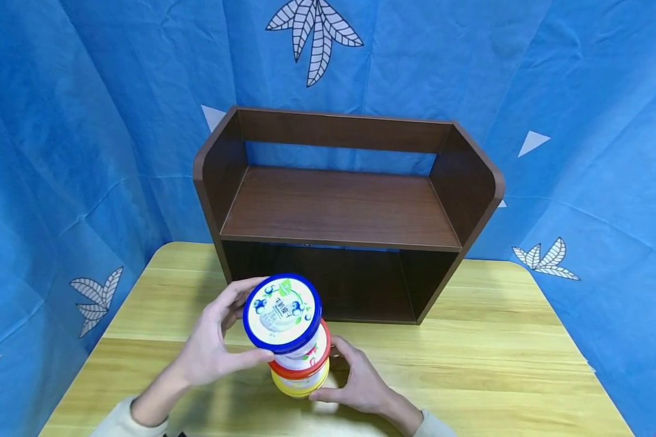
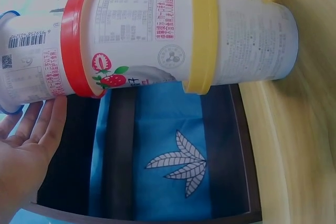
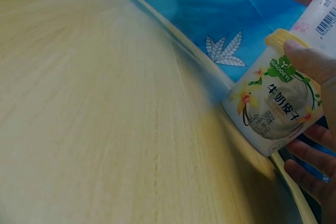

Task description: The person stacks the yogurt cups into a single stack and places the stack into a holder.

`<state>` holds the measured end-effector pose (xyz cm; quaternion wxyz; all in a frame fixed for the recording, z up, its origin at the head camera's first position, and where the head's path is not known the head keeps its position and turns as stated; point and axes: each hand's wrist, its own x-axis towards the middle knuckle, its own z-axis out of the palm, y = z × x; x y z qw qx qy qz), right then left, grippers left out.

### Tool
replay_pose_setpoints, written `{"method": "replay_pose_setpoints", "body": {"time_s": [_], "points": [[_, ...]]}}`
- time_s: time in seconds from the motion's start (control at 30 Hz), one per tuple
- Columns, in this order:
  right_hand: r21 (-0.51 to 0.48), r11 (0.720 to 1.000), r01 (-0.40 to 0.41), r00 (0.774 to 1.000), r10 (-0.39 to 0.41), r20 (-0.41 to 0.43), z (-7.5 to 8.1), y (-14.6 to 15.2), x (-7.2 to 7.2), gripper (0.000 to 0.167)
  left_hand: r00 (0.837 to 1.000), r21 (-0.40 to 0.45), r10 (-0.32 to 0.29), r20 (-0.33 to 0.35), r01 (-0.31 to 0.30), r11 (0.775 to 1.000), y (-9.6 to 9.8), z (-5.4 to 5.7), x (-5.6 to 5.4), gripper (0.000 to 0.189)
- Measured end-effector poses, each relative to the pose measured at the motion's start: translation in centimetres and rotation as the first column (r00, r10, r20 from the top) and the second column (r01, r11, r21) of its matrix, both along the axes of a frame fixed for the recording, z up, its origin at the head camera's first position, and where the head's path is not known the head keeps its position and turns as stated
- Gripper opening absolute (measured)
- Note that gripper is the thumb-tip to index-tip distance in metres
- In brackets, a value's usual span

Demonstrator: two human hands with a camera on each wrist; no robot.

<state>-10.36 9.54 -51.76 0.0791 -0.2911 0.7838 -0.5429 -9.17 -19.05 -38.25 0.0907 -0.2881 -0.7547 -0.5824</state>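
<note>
Three white tubs are stacked upright in front of the shelf. The blue-lidded tub [image 1: 282, 312] is on top, printed with blueberries. Below it comes the red-lidded tub [image 2: 136, 35] with a strawberry print, and at the bottom the yellow-lidded tub [image 3: 278, 98]. My left hand [image 1: 215, 343] grips the top tub from the left, thumb at the blue rim. From the right, my right hand [image 1: 361, 382] holds the bottom tub, its thumb at the yellow lid and its fingers around the side. The base of the stack is at the tabletop.
A dark brown two-level wooden shelf [image 1: 339, 203] stands at the back of the light wood table [image 1: 497, 364], just behind the stack. A blue cloth [image 1: 426, 54] with white leaf prints hangs behind and at both sides.
</note>
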Motion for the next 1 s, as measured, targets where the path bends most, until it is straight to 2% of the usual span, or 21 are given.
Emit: {"method": "replay_pose_setpoints", "body": {"time_s": [0.37,0.67,1.0], "points": [[-0.023,1.0,-0.015,0.999,0.014,-0.043,-0.21,0.06,-0.07,0.077,1.0,-0.044,-0.017,0.003,0.017,0.999,0.31,0.42,0.27,0.09],[-0.024,1.0,-0.02,1.0,0.02,-0.013,-0.11,0.16,0.02,0.077,1.0,-0.109,-0.026,0.001,0.026,0.994,0.69,0.67,-0.07,0.09],[-0.015,1.0,-0.012,1.0,0.012,-0.001,-0.12,0.17,0.01,0.075,0.999,-0.127,-0.038,0.035,0.042,0.991,0.97,0.77,-0.57,0.087]]}}
